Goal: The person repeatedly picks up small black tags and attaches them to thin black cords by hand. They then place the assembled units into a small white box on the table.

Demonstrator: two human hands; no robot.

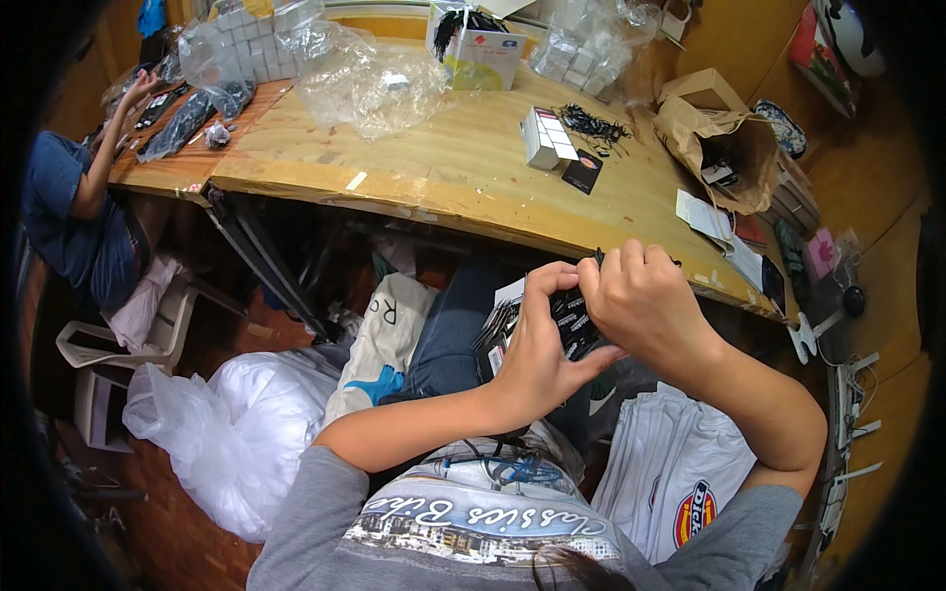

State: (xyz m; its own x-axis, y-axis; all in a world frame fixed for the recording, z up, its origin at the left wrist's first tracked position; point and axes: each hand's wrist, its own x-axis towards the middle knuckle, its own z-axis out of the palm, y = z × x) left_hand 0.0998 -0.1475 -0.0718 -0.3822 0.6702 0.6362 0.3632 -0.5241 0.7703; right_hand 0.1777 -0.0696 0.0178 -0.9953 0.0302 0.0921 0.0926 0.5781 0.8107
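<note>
Both hands clenched on small black packet (574,325), left hand (537,345) beneath, right hand (641,295) pinching top; best kept steady above lap, thumbs aligned.

Counted: 2 hands (537,360) (641,295), 1 brown paper bag (734,148), 1 white chair (128,345), 1 counter (443,167), 1 white plastic sack (246,433).
</note>
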